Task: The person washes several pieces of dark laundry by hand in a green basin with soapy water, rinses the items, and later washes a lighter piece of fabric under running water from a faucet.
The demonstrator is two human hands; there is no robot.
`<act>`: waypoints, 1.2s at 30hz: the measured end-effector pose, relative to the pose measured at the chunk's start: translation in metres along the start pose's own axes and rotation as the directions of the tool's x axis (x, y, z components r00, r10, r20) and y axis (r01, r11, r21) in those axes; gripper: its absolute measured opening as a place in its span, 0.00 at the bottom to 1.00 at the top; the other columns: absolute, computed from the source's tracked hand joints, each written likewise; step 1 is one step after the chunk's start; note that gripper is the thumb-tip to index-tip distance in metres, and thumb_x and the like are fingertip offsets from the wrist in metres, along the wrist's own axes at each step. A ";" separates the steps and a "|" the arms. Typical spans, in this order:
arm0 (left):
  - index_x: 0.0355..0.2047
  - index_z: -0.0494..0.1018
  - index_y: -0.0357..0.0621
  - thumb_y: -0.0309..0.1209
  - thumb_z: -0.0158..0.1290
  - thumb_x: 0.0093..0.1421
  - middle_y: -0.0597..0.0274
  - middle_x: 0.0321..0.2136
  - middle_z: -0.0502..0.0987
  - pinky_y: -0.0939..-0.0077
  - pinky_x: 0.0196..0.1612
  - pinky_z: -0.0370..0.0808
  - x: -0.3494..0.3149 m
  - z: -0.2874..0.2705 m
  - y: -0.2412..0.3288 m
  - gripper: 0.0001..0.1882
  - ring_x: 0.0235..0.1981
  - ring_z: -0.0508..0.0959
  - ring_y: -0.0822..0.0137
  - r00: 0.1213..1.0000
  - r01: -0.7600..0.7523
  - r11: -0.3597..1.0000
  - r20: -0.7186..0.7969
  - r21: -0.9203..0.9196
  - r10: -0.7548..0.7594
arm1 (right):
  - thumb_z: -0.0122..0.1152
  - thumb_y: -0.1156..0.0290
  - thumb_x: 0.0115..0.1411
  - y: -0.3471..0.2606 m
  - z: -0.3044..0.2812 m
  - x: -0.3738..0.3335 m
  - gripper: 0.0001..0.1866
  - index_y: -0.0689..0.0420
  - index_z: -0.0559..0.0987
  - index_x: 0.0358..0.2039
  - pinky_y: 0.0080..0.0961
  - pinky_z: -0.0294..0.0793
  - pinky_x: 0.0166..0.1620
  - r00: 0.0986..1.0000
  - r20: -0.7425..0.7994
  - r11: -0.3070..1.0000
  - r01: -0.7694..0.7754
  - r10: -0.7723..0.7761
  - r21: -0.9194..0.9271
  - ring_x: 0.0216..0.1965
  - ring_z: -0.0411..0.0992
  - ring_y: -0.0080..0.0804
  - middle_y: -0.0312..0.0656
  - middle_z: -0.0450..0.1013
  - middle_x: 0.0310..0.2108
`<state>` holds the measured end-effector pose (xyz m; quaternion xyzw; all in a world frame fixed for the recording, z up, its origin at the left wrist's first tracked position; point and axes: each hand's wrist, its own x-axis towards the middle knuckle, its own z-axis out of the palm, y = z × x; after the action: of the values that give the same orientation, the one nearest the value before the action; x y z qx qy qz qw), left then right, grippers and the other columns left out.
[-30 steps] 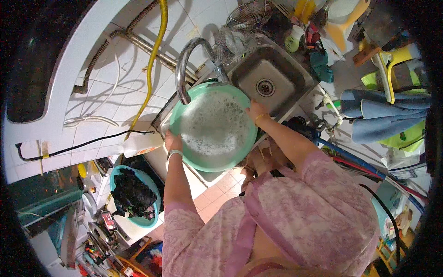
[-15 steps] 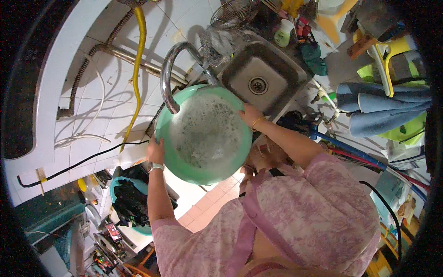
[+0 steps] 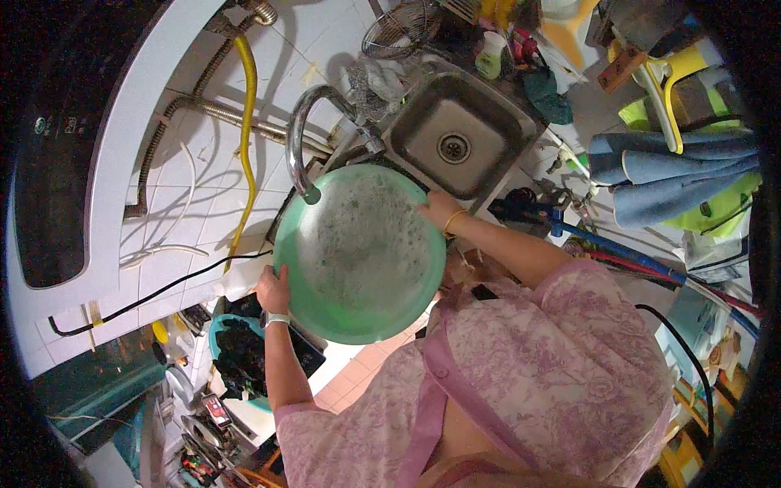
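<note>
Both my hands grip the rim of a round green basin [image 3: 358, 321] that holds sudsy, cloudy water. At the basin's left edge is my left hand [image 3: 273, 289], its fingers closed on the rim. On the upper right edge my right hand [image 3: 440, 213] grips the rim with the thumb inside. A curved chrome faucet [image 3: 298, 150] hangs over the basin's upper left edge. Just beyond the basin, to the upper right, lies a square steel sink [image 3: 460, 118] with its drain showing. Whatever bears the basin's weight is hidden beneath it.
A yellow hose [image 3: 246, 122] runs down the tiled wall at left. At lower left sits a turquoise tub [image 3: 218, 327] with dark cloth in it. Blue cloths [image 3: 675, 167] hang at right near a blue pole [image 3: 614, 254]. A wire strainer [image 3: 399, 31] stands behind the sink.
The basin has come slightly toward me, away from the faucet base, with both hands still on its rim. The water in it has shifted. The whole view has turned a little.
</note>
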<state>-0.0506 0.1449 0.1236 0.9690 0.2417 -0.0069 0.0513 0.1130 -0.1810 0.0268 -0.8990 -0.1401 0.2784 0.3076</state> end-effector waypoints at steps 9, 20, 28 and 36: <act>0.23 0.67 0.35 0.41 0.48 0.48 0.44 0.19 0.70 0.60 0.26 0.67 -0.015 -0.016 -0.012 0.18 0.24 0.71 0.48 0.987 0.111 0.993 0.116 0.033 -0.114 | 0.48 0.57 0.49 -0.010 0.003 -0.020 0.21 0.66 0.68 0.25 0.37 0.64 0.36 0.994 0.109 0.999 0.012 -0.018 0.053 0.30 0.66 0.51 0.56 0.67 0.26; 0.22 0.68 0.34 0.40 0.49 0.46 0.45 0.21 0.71 0.61 0.29 0.67 -0.029 -0.027 -0.017 0.18 0.25 0.71 0.49 0.993 0.074 0.995 0.084 0.070 -0.080 | 0.48 0.57 0.48 -0.018 0.010 -0.036 0.22 0.69 0.70 0.25 0.38 0.64 0.36 0.989 0.150 0.996 -0.012 -0.001 0.087 0.30 0.66 0.52 0.57 0.67 0.26; 0.22 0.68 0.35 0.42 0.50 0.46 0.46 0.21 0.71 0.62 0.29 0.67 -0.028 -0.034 -0.018 0.18 0.25 0.71 0.50 0.985 0.098 0.991 0.136 0.089 -0.109 | 0.48 0.55 0.48 -0.018 0.014 -0.041 0.23 0.69 0.71 0.26 0.38 0.64 0.37 0.988 0.140 0.994 0.045 -0.059 0.098 0.32 0.66 0.52 0.59 0.67 0.28; 0.26 0.69 0.36 0.41 0.49 0.47 0.47 0.21 0.71 0.62 0.28 0.67 -0.024 -0.049 -0.014 0.17 0.25 0.71 0.51 0.993 0.005 0.997 0.120 0.081 -0.015 | 0.48 0.53 0.48 -0.019 0.022 -0.045 0.25 0.69 0.72 0.27 0.37 0.64 0.39 0.976 0.217 0.995 -0.025 0.004 0.094 0.34 0.66 0.51 0.59 0.67 0.29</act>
<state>-0.0787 0.1513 0.1723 0.9669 0.2425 -0.0752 0.0265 0.0621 -0.1750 0.0435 -0.8484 -0.1528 0.3833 0.3316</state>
